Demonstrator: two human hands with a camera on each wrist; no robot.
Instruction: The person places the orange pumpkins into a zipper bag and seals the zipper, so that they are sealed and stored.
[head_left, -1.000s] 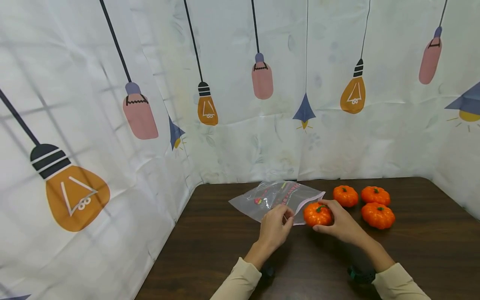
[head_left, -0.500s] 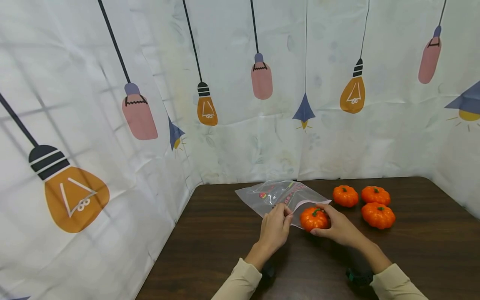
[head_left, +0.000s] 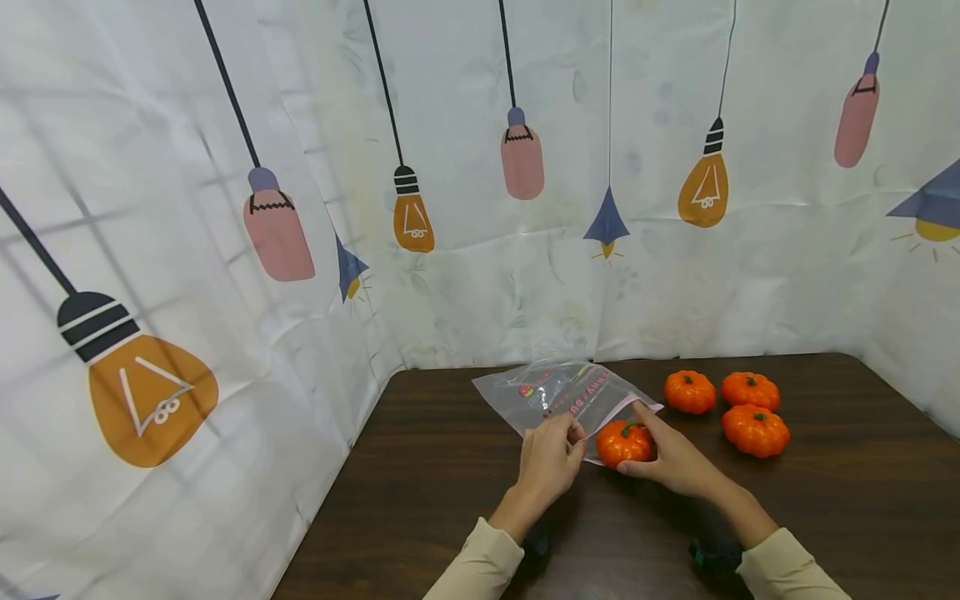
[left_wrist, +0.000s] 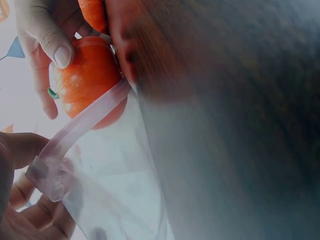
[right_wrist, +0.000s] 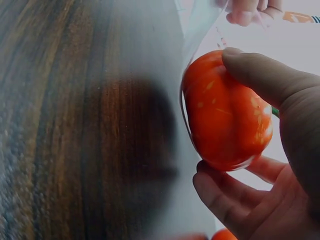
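Observation:
My right hand (head_left: 678, 458) grips a small orange toy pumpkin (head_left: 624, 443) with a green stem, thumb on one side and fingers on the other. The pumpkin sits partly inside the mouth of a clear zip bag (head_left: 570, 393) with pink and red print. My left hand (head_left: 551, 458) pinches the near edge of that mouth. In the left wrist view, the bag's pink zip strip (left_wrist: 85, 116) crosses in front of the pumpkin (left_wrist: 82, 75). Seen from the right wrist, the bag's edge runs along the pumpkin (right_wrist: 225, 115) beneath my thumb.
Three more orange pumpkins stand at the right: one (head_left: 690, 392) behind my right hand, another (head_left: 751, 390) at the back, and the third (head_left: 756, 431) nearer me. The dark wooden table (head_left: 420, 492) ends at a printed white curtain (head_left: 480, 300).
My right hand has moved left and slightly toward me, carrying the pumpkin further into the bag's mouth. The bag has shifted a little to the right; my left hand has barely moved.

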